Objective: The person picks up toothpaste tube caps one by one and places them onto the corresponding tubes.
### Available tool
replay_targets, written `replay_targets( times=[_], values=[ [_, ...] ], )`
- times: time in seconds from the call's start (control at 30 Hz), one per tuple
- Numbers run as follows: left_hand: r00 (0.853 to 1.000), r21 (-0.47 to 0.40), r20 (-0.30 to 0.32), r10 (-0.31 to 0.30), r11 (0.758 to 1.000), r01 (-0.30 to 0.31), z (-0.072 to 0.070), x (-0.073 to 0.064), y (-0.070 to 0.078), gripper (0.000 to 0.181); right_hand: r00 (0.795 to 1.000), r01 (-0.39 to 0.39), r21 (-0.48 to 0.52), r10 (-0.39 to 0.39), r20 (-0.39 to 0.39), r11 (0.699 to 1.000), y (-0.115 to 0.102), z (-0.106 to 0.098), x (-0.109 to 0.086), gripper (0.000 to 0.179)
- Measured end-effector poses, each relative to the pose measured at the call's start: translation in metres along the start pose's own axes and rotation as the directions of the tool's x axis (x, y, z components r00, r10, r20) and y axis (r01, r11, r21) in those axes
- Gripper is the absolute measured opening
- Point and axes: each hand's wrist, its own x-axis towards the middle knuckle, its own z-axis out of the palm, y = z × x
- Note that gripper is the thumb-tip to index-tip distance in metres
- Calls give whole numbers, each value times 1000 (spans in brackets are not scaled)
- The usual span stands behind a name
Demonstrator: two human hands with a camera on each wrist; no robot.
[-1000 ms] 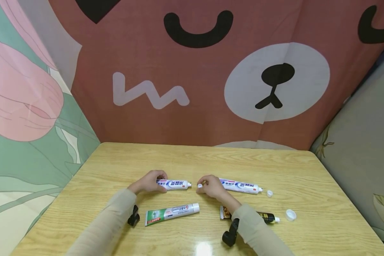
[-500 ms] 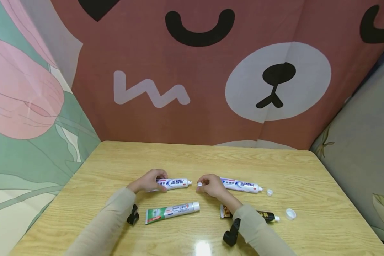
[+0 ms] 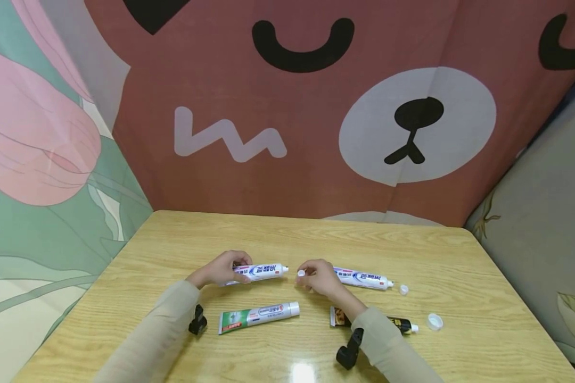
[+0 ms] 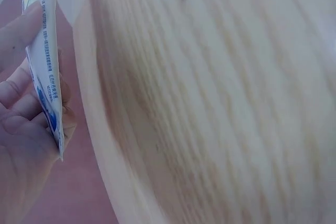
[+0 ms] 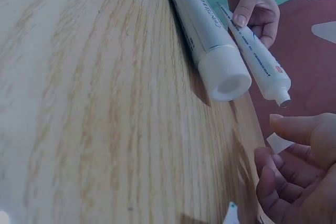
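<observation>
My left hand (image 3: 226, 267) grips the rear part of a white and blue toothpaste tube (image 3: 266, 271), thumb on the near side. The tube's bare nozzle points right, towards my right hand (image 3: 320, 277). Between its thumb and fingers, that hand pinches a small white cap (image 3: 301, 273). A short gap separates cap and nozzle; the right wrist view shows the cap (image 5: 279, 143) just below the nozzle (image 5: 283, 100). In the left wrist view the tube's flat crimped end (image 4: 55, 124) lies against the palm.
Behind my right hand lies a second white and blue tube (image 3: 361, 278), uncapped, a small cap (image 3: 403, 290) beside it. Nearer are a capped green and silver tube (image 3: 259, 317), an uncapped black tube (image 3: 400, 323) partly under my right forearm, and a wider white cap (image 3: 434, 321).
My left hand has lifted the tube's nozzle end slightly, tilting it upward. The cap in my right hand has risen a little too. The other tubes and caps stay where they were.
</observation>
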Motion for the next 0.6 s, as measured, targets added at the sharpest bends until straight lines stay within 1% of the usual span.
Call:
replay_targets(
  times=[0.1,0.27,0.37,0.5,0.6],
  values=[
    [1000,-1,-1,0,1000,0,0,-1,4,26,1000,21,-12,-21,-15,1000,-2,-1,-1,19],
    [1000,-11,-6,-1,1000,1,-1,-2,13,25,995,80,-73,-84,-49,994,-3,-2,-2,13],
    [1000,-19,-10,1,1000,-1,-3,-5,27,25,993,100,-71,-104,-52,992,-3,-2,-1,14],
    [1000,-28,-6,9,1000,-9,-8,-10,47,25,994,97,-46,-99,-48,994,-3,-3,-2,18],
    [1000,-31,0,19,999,-19,-8,-11,52,25,994,100,-37,-102,-43,994,-4,-3,-2,17]
  ],
)
